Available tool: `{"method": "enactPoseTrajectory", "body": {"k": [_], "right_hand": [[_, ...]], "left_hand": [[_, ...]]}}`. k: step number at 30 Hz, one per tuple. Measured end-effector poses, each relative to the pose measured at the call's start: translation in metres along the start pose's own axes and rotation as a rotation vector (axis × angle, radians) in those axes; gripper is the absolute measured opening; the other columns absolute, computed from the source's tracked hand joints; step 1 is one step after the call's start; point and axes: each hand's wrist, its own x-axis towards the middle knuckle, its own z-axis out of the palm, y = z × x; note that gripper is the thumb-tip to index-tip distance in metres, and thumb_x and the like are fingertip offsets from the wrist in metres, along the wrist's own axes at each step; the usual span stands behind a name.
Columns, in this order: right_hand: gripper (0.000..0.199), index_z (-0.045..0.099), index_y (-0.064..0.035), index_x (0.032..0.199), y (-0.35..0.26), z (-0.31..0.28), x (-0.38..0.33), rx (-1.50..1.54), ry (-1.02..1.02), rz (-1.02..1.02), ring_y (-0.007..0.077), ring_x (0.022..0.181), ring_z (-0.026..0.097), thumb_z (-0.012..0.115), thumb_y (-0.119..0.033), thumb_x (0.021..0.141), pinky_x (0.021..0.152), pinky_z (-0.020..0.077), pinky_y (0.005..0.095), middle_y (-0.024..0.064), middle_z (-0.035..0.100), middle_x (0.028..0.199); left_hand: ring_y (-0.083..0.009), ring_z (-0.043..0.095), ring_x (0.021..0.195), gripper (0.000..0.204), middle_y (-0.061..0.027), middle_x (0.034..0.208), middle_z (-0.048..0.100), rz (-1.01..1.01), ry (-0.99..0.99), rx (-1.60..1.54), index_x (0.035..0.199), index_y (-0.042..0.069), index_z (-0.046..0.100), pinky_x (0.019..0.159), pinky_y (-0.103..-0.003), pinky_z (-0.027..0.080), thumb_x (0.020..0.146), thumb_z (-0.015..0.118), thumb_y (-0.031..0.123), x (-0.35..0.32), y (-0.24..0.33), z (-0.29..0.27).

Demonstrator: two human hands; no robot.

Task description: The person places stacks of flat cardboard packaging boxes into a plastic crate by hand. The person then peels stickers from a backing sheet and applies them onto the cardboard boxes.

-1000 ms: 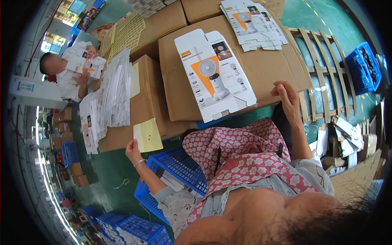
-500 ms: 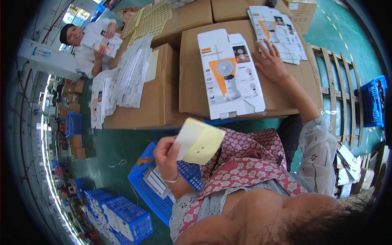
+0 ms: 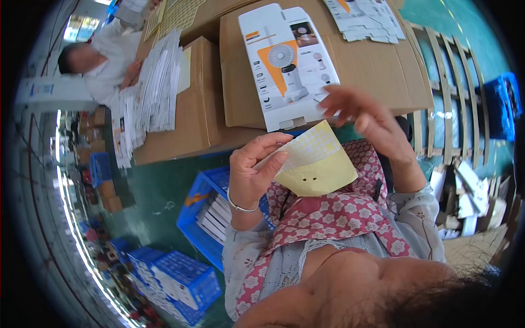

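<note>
Lifted off the carton (image 3: 383, 82), the right hand (image 3: 377, 123) hangs loosely spread, empty, near the yellow sheet (image 3: 322, 167) that the left hand (image 3: 252, 170) pinches; sheet picked up, printed box (image 3: 289, 76) still flat.

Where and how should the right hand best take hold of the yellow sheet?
Probably by a pinch at the free right edge of the yellow sheet, coming from the right, thumb on one face and fingers on the other. It looks thin and flat, the left hand already pinches its left side, and the right hand is near its upper right, fingers apart.
</note>
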Motion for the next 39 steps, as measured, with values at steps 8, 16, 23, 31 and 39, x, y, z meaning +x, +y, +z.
{"method": "enactPoseTrajectory", "body": {"k": [8,16,23,31,39], "right_hand": [[0.024,0.056,0.0024,0.104,0.010,0.031,0.008,-0.190,-0.094,0.213,0.0092,0.088,0.056,0.065,-0.006,0.084,0.081,0.0449,0.0252,0.0042,0.062,0.088],[0.026,0.058,-0.0007,0.102,0.025,0.049,0.010,-0.703,-0.104,-0.170,0.0368,0.084,0.058,0.067,-0.003,0.078,0.072,0.0461,0.0403,0.0168,0.060,0.087],[0.024,0.059,0.0001,0.100,0.020,0.048,0.005,-0.637,-0.129,-0.160,0.0340,0.083,0.059,0.067,-0.003,0.078,0.072,0.0467,0.0381,0.0151,0.061,0.087],[0.023,0.059,0.0005,0.100,0.014,0.040,-0.008,-0.571,-0.103,-0.086,0.0340,0.085,0.061,0.067,-0.004,0.079,0.074,0.0482,0.0372,0.0154,0.062,0.091],[0.034,0.061,-0.0037,0.105,0.022,0.037,-0.008,-0.780,0.281,-0.448,0.0304,0.088,0.057,0.070,0.000,0.073,0.077,0.0463,0.0375,0.0115,0.058,0.094]], "left_hand": [[-0.0178,0.069,0.090,0.022,-0.0123,0.096,0.070,0.064,0.081,0.375,0.105,0.000,0.065,0.077,-0.026,0.053,0.083,0.065,0.001,-0.003,0.002,0.005],[-0.0322,0.059,0.107,0.056,-0.0145,0.118,0.060,0.330,-0.051,0.696,0.124,0.007,0.055,0.090,-0.038,0.048,0.073,0.078,0.014,0.000,0.005,-0.005],[-0.0264,0.067,0.082,0.030,-0.0114,0.092,0.067,0.193,-0.063,0.492,0.105,0.004,0.062,0.072,-0.032,0.052,0.077,0.073,0.009,0.001,-0.015,0.003],[-0.0211,0.065,0.074,0.013,-0.0103,0.082,0.066,0.178,-0.051,0.416,0.092,0.002,0.067,0.066,-0.029,0.051,0.079,0.070,0.004,0.000,-0.011,0.014],[-0.0090,0.059,0.076,0.015,-0.0058,0.083,0.065,-0.109,0.189,0.160,0.097,-0.003,0.066,0.069,-0.023,0.049,0.084,0.067,0.003,0.002,-0.029,0.021]]}}
